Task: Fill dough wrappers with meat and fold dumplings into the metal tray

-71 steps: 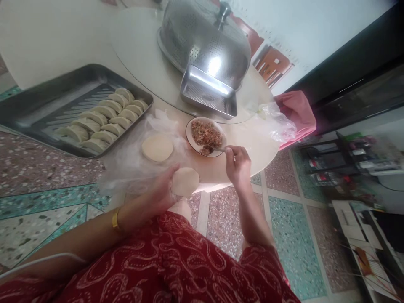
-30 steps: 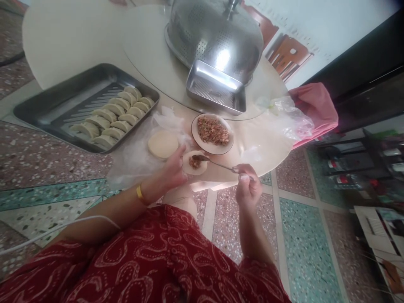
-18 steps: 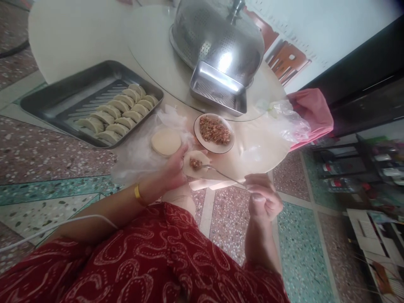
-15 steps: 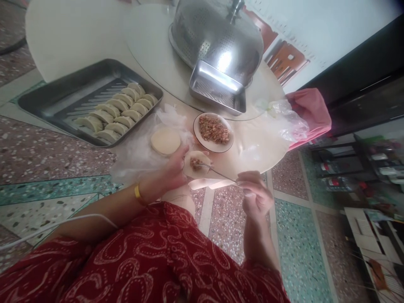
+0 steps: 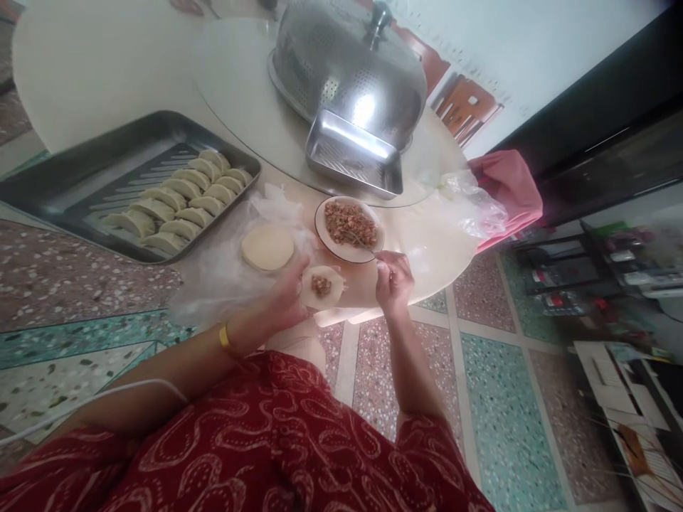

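On the palm and fingers of my left hand (image 5: 288,295) lies a round dumpling wrapper (image 5: 331,288), with a small heap of meat filling (image 5: 321,286) in its middle. My right hand (image 5: 395,279) pinches the handle of a thin metal utensil (image 5: 367,247), whose tip is down in the minced meat (image 5: 349,222), so its kind is hidden. The mince fills a white plate (image 5: 341,252) with a dark rim. Left of it, a stack of wrappers (image 5: 267,247) rests on a crumpled plastic bag (image 5: 213,274).
A dark baking tray (image 5: 133,135) at the left holds rows of folded dumplings (image 5: 181,188). A small metal pan (image 5: 355,160) and a perforated steel dome (image 5: 341,64) stand on the glass turntable (image 5: 240,107). A pink cloth-like item (image 5: 512,185) and clear plastic (image 5: 474,206) lie at the table's right edge.
My right hand has moved up and left, carrying the utensil from the wrapper to the mince on the plate. The filling stays on the wrapper in my left hand. The view has shifted slightly.
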Tool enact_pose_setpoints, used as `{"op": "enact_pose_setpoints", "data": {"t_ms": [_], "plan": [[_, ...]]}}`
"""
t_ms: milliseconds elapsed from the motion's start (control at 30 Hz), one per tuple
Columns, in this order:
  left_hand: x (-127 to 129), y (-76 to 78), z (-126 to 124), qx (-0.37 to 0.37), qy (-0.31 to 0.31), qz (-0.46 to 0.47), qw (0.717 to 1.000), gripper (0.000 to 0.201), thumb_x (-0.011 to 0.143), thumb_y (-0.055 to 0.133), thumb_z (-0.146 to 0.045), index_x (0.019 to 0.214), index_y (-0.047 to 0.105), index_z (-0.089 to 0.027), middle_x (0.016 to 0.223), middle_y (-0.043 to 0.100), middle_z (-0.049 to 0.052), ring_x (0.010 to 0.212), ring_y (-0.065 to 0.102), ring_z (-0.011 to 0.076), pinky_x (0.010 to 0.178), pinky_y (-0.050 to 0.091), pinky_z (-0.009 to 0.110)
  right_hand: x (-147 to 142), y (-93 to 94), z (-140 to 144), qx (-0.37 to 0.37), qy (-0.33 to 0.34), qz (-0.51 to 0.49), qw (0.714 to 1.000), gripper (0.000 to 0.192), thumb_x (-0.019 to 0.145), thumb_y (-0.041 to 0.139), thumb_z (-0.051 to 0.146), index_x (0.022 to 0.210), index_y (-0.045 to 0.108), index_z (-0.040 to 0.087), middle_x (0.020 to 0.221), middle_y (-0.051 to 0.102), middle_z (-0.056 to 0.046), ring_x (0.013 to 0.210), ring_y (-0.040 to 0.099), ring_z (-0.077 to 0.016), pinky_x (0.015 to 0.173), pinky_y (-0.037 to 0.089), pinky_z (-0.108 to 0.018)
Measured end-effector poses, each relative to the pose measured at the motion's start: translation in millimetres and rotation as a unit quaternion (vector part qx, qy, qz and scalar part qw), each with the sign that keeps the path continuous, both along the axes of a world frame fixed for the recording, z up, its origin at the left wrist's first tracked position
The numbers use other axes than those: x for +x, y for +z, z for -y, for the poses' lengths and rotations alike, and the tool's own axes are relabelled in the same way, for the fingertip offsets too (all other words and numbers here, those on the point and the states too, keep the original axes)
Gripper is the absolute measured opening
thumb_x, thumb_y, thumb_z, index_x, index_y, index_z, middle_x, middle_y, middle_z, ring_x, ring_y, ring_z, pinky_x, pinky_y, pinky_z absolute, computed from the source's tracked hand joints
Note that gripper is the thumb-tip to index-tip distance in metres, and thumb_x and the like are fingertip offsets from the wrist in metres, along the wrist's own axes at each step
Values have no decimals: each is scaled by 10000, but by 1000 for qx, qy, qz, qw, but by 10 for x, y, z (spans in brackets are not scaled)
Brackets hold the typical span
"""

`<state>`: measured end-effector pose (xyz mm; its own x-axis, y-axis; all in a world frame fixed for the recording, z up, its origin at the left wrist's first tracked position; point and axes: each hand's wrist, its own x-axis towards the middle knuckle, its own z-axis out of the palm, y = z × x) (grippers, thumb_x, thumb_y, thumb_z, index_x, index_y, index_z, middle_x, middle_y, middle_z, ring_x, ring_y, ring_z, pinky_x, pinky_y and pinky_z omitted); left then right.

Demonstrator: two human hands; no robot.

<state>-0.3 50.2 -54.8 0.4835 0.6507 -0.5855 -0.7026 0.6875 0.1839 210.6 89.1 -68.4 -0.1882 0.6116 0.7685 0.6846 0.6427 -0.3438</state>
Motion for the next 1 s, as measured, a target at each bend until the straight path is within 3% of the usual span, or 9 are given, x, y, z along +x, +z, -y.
{"op": "enact_pose_setpoints", "data": {"t_ms": [167,533,733,867,1000], "plan": [[3,-19,-19,-7,1,-1,1000,547,1008,326,-438,1196,614,-13,898,738,202,819,727,270,744,593,361,-32,-38,-37,-18,17,26,999,290,1000,401,402,970,656,268,873,734,-40,828,670,-198,768,532,-392],[-5,-39,-31,-8,-8,-14,1000,543,1013,303,-433,1150,630,-21,921,732,212,823,723,261,748,593,359,140,136,135,-16,51,28,998,166,976,500,313,1024,655,279,883,744,-19,837,677,-195,742,541,-380],[-4,-78,-25,-14,-1,13,1000,524,1000,353,-441,1169,621,-24,913,733,206,824,728,271,738,600,371,34,161,92,-62,73,27,995,216,990,459,354,981,661,278,884,743,-22,848,674,-195,765,544,-393],[-10,-78,-30,-12,-1,11,1000,526,1002,345,-432,1179,616,-18,916,732,217,811,728,275,728,601,379,62,218,103,-85,50,28,995,221,990,461,375,945,653,275,865,737,-14,840,680,-185,742,555,-373],[2,-45,-38,-14,-6,2,1000,543,1007,318,-437,1191,602,-12,929,727,225,809,728,280,720,602,384,145,269,129,-58,10,-1,998,191,983,488,357,936,644,257,870,733,-17,849,689,-173,743,557,-349]]}}
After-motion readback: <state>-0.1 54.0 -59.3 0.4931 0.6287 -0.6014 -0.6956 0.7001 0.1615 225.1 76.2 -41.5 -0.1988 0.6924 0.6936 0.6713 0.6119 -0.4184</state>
